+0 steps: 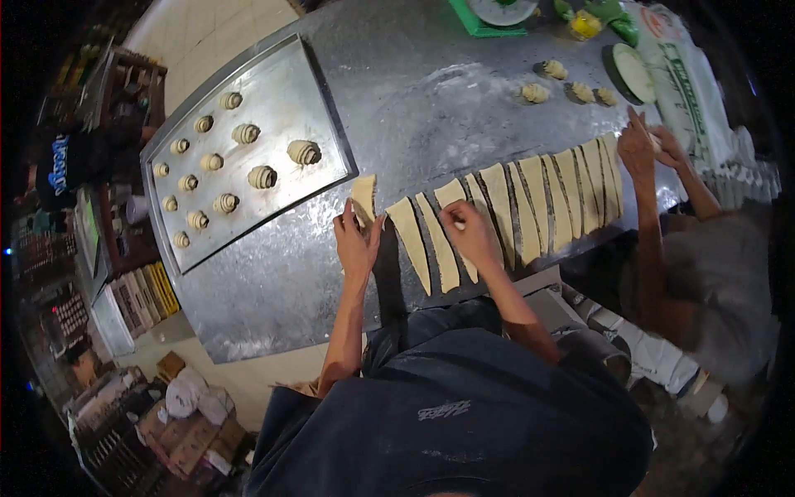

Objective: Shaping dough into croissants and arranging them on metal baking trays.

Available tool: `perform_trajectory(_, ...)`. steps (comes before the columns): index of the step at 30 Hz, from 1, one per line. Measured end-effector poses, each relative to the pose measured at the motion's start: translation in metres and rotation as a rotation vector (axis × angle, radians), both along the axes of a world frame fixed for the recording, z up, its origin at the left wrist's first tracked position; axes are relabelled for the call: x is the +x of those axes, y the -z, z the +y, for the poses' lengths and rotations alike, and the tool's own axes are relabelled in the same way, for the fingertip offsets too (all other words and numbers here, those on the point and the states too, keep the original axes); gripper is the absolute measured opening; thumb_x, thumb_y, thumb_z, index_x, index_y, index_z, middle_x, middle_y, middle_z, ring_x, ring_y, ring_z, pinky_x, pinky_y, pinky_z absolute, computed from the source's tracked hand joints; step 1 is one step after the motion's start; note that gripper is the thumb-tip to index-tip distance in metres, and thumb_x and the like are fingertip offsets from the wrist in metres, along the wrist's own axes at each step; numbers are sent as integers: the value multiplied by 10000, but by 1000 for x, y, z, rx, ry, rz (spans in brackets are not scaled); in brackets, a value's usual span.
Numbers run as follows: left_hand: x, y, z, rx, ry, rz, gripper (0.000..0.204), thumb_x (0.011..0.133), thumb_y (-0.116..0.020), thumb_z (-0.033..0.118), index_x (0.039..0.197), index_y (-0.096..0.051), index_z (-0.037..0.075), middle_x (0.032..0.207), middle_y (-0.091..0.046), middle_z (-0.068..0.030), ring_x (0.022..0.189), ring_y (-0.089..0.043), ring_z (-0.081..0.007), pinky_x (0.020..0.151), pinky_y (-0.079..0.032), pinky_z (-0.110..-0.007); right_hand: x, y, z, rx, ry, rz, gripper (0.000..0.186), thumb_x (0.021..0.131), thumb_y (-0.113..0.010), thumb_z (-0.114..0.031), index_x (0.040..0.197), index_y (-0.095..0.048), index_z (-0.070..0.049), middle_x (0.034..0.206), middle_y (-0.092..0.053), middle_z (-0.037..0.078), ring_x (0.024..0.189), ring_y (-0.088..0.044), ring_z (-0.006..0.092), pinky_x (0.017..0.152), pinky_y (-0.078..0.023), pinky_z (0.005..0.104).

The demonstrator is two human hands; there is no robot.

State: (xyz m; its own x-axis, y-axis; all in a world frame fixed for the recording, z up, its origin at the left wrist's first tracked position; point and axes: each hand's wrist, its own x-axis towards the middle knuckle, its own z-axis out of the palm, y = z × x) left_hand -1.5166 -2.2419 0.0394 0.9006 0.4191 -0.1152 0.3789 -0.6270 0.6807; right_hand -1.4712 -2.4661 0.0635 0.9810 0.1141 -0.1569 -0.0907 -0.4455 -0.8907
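Observation:
My left hand (356, 247) rests at the near end of a short dough strip (363, 193), its thumb and fingers apart and touching the dough. Over the row of cut strips, my right hand (475, 235) is closed in a pinch. A small pale bit shows at its fingertips, too small to name. Long tapered dough strips (527, 212) lie side by side, running off to the right. Part of the strips beneath my right hand is hidden. Left of my hands, a metal baking tray (286, 83) bears several rolled dough pieces (262, 176), spaced apart.
Across the steel table (389, 91), at the right, are another person's hands (642, 147) by the last strips. Several rolled pieces (535, 93) sit beyond, near a round pale-topped container (633, 73) and a white sack (675, 66). A green scale (489, 23) stands at the far edge.

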Motion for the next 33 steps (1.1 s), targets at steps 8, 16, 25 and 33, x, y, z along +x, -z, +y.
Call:
perform_trajectory(8, -83, 1, -13, 85, -34, 110, 605, 819, -725, 263, 1281, -441, -6, 992, -460, -166, 810, -511, -272, 713, -452, -381, 55, 34, -29, 59, -60, 60, 92, 879, -624, -94, 912, -584, -19, 782, -624, 97, 691, -629, 183, 624, -498, 310)
perform_trajectory(16, -74, 2, -29, 281, -47, 19, 496, 879, -652, 215, 1280, -443, 10, 991, -462, -171, 822, -507, -299, 732, -438, -390, 93, 35, -7, 136, -45, 43, 131, 874, -640, -116, 920, -584, -7, 809, -640, 112, 767, -662, 209, 666, -517, 323)
perform_trajectory(25, -98, -4, -30, 42, 27, 149, 527, 879, -649, 137, 1331, -408, 14, 988, -456, -153, 839, -484, -268, 735, -431, -375, 132, 33, -43, 43, 170, -38, 108, 817, -666, -61, 874, -589, -12, 792, -628, 112, 683, -641, 197, 602, -501, 297)
perform_trajectory(33, -110, -1, -19, 98, 101, 162, 675, 845, -693, 166, 1373, -314, -17, 1059, -408, -148, 813, -481, -222, 711, -439, -351, 192, 38, -97, -515, 378, -368, 425, 705, -656, 0, 1108, -559, -90, 1163, -500, 145, 970, -553, 324, 808, -480, 414)
